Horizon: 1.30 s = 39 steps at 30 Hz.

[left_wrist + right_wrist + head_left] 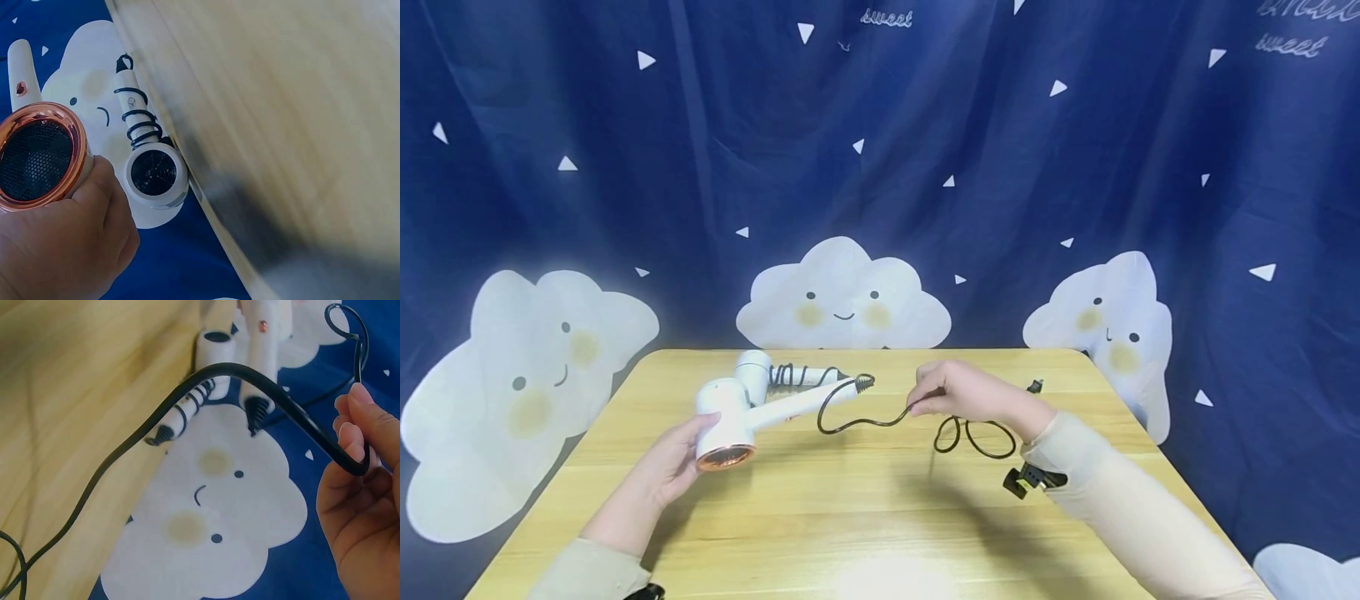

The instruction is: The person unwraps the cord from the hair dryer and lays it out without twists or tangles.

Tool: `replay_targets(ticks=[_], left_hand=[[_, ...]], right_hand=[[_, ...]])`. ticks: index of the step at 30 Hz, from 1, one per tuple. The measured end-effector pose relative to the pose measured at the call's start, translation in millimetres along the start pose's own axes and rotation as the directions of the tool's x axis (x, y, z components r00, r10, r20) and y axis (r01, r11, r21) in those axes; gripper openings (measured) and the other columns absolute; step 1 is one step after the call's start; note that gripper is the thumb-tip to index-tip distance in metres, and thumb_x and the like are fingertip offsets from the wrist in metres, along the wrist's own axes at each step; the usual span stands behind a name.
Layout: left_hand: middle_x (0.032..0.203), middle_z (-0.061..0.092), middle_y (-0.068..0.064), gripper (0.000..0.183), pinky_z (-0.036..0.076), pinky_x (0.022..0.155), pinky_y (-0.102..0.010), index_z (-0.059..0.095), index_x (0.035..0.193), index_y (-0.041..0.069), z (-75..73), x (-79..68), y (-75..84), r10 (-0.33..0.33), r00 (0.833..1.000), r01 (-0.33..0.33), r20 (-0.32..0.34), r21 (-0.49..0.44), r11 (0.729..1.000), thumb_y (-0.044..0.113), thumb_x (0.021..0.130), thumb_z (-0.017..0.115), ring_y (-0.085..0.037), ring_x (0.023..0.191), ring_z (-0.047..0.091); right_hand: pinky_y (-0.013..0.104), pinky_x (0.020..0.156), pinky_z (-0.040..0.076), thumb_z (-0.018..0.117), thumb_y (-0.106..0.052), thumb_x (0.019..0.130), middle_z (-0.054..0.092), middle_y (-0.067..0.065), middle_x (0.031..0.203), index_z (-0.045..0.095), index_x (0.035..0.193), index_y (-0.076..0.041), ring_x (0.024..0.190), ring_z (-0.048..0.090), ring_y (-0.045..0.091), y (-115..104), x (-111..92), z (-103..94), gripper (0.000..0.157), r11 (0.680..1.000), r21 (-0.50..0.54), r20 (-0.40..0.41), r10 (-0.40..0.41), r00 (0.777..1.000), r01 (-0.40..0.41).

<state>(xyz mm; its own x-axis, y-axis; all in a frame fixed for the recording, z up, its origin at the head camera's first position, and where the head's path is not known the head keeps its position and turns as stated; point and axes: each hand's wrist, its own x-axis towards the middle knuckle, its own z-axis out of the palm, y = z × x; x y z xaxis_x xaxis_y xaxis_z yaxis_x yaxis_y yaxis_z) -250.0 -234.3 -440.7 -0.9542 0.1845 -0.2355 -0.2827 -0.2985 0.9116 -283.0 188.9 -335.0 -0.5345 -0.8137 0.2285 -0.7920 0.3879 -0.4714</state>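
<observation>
A white hair dryer (724, 417) with a copper-coloured rim is held above the table by my left hand (672, 467), which grips its round head. Its handle points right, and a black cord (857, 423) runs from the handle's end to my right hand (958, 390). Thumb and fingers of that hand pinch the cord, as the right wrist view shows with the cord (250, 374) bending over the fingers. Beyond the cord's loops, a plug (1035, 387) lies at the table's right. The left wrist view shows the dryer's dark mesh grille (36, 159) close up.
Behind the held dryer, a second white hair dryer (752, 367) lies on the wooden table (820, 525), its cord wound round its handle. A dark blue curtain (880, 108) with cloud prints hangs past the table's far edge.
</observation>
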Motion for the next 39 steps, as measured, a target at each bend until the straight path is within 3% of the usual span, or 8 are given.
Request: replay_targets(ticks=[14,20,24,29,36,39], left_hand=[[0.099,0.057,0.0,0.058,0.049,0.086,-0.028,0.019,0.133,-0.01,-14.8,-1.5,4.9,-0.026,1.0,0.025,0.0,0.075,0.997,0.022,0.094,0.049,-0.012,0.091,0.06],[0.098,0.058,0.0,0.057,0.049,0.086,-0.03,0.019,0.131,-0.01,-21.4,-6.0,9.5,-0.037,0.999,0.036,0.008,0.113,0.993,0.022,0.094,0.048,-0.013,0.09,0.061],[0.097,0.059,-0.002,0.056,0.05,0.086,-0.032,0.02,0.131,-0.01,-27.3,-8.0,11.2,-0.048,0.999,0.045,0.025,0.119,0.992,0.021,0.094,0.049,-0.016,0.089,0.062],[0.096,0.059,-0.003,0.052,0.05,0.085,-0.034,0.022,0.129,-0.01,-39.0,-12.4,12.1,-0.062,0.998,0.06,0.015,0.13,0.99,0.019,0.094,0.048,-0.017,0.088,0.063],[0.099,0.057,-0.003,0.068,0.05,0.086,-0.037,0.007,0.135,-0.013,-54.7,-20.0,15.6,-0.082,0.997,0.082,-0.008,0.181,0.98,0.024,0.095,0.047,-0.018,0.09,0.062],[0.098,0.057,-0.003,0.062,0.05,0.086,-0.037,0.014,0.132,-0.013,-61.0,-22.1,16.7,-0.086,0.996,0.087,-0.013,0.178,0.98,0.023,0.095,0.048,-0.018,0.089,0.062]], right_hand=[[0.02,0.051,0.043,0.068,-0.012,0.082,0.054,-0.003,0.069,0.072,0.087,-0.014,0.058,0.048,0.007,6.6,-7.4,-23.3,0.007,1.0,0.011,-0.109,-0.016,0.994,0.017],[0.022,0.052,0.046,0.066,-0.001,0.081,0.057,0.01,0.071,0.071,0.087,-0.004,0.056,0.054,0.021,-14.1,-11.8,-38.3,0.008,0.999,0.021,-0.139,0.046,0.989,-0.044],[0.022,0.054,0.048,0.066,-0.001,0.081,0.057,0.01,0.071,0.071,0.087,-0.002,0.059,0.056,0.023,-23.7,-15.4,-48.4,0.008,0.994,0.018,-0.159,0.113,0.981,-0.111],[0.022,0.052,0.048,0.067,-0.001,0.081,0.056,0.011,0.069,0.071,0.088,0.0,0.058,0.056,0.025,-16.9,-21.3,-53.5,0.009,0.986,0.028,-0.205,0.167,0.964,-0.165],[0.023,0.05,0.047,0.067,-0.002,0.081,0.055,0.011,0.068,0.072,0.089,-0.002,0.056,0.054,0.02,-1.4,-31.9,-56.1,0.009,0.978,0.047,-0.232,0.209,0.95,-0.203],[0.023,0.051,0.048,0.066,-0.002,0.082,0.056,0.011,0.069,0.072,0.089,-0.002,0.058,0.055,0.024,1.3,-36.4,-56.8,0.009,0.974,0.053,-0.225,0.227,0.948,-0.221]])
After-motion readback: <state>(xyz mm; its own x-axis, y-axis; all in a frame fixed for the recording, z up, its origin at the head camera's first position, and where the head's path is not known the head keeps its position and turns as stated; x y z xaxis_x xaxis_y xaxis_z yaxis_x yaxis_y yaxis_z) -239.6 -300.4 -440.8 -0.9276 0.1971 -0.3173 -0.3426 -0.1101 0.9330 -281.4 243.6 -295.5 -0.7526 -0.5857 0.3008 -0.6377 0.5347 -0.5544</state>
